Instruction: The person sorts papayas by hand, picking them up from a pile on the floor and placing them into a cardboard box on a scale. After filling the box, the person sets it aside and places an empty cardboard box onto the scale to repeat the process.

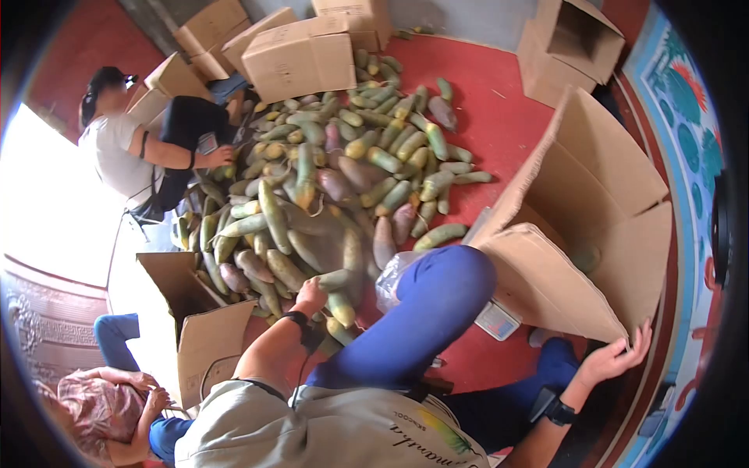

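My left hand is closed around the end of a green radish at the near edge of a big heap of radishes. Beside it, a fatter green radish lies close to my knee. On the other side, my right hand has its fingers spread and rests against the near corner of a tall open cardboard box. Deep inside that box a rounded green radish partly shows. A scale with a display sticks out under the box.
Another person sits at the heap's left, one hand on the radishes. A second person sits at lower left beside an open carton. More cardboard boxes stand along the back, with an open one at back right on the red floor.
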{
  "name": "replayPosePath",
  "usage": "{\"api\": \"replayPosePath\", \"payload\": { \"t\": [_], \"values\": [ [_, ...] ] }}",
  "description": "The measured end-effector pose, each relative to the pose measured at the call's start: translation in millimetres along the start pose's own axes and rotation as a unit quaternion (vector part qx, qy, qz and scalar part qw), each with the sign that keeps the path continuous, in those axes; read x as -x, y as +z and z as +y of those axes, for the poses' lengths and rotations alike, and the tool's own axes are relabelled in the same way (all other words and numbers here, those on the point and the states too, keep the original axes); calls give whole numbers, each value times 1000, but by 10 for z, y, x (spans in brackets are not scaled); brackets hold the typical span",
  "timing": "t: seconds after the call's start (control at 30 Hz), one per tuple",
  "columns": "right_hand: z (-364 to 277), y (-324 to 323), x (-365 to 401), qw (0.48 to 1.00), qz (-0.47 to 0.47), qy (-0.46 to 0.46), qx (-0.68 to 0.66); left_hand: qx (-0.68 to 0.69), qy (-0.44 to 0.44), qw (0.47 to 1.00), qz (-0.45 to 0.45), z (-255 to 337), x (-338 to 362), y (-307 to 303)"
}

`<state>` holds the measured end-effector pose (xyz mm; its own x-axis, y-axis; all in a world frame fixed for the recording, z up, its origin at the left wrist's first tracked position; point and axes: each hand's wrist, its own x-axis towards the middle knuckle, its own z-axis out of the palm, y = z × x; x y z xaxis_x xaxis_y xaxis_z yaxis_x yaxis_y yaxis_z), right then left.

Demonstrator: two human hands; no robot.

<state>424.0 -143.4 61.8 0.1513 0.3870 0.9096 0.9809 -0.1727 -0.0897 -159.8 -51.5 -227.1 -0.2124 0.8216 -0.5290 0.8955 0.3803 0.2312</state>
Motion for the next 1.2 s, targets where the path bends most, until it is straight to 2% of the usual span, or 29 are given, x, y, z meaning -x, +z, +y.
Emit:
{"api": "replayPosePath", "payload": {
  "t": [0.03,0.07,0.1,0.17,0.3,0.4,0.5,0.63,0.7,0.73,0.77,0.83,0.9,1.03,1.1,1.17,1.2],
  "values": [
    [-25,-6,-41,1000,-1,-2,-19,28,-25,999,-5,301,143,-304],
    [-12,-11,-34,1000,-8,-10,27,31,3,999,11,259,-1,-323],
    [19,-25,5,999,-16,2,39,39,10,996,85,299,-115,-322],
    [26,-17,-10,999,-12,-13,37,96,1,989,114,479,-259,-575],
    [37,-24,-3,998,-15,-11,54,113,-8,985,133,734,-642,-923],
    [15,-7,10,999,-16,13,35,65,25,986,149,849,-872,-1101],
    [13,-8,21,999,-15,21,36,49,0,993,110,967,-1012,-1188],
    [17,11,26,999,-15,25,44,-16,13,996,90,690,-1543,-895],
    [-2,16,20,999,-14,29,42,-110,-8,993,31,726,-1479,-987],
    [-11,22,15,999,-13,32,37,-116,-58,989,73,1001,-1128,-1207],
    [-7,12,15,999,-15,32,39,-118,-57,989,71,999,-1060,-1231],
    [-2,12,10,998,-18,25,51,-177,63,980,70,919,-967,-1251],
    [-38,26,-12,999,-13,29,36,-152,96,976,123,848,-847,-1140],
    [-5,7,2,999,-16,19,41,-179,230,945,149,616,-567,-950],
    [-9,10,15,999,-11,25,33,-181,245,951,51,535,-416,-1034],
    [-45,-18,-3,999,-23,29,40,-126,280,947,92,402,-350,-1009],
    [-66,-5,2,999,-10,48,9,-105,292,938,152,377,-344,-1036]
  ]
}}
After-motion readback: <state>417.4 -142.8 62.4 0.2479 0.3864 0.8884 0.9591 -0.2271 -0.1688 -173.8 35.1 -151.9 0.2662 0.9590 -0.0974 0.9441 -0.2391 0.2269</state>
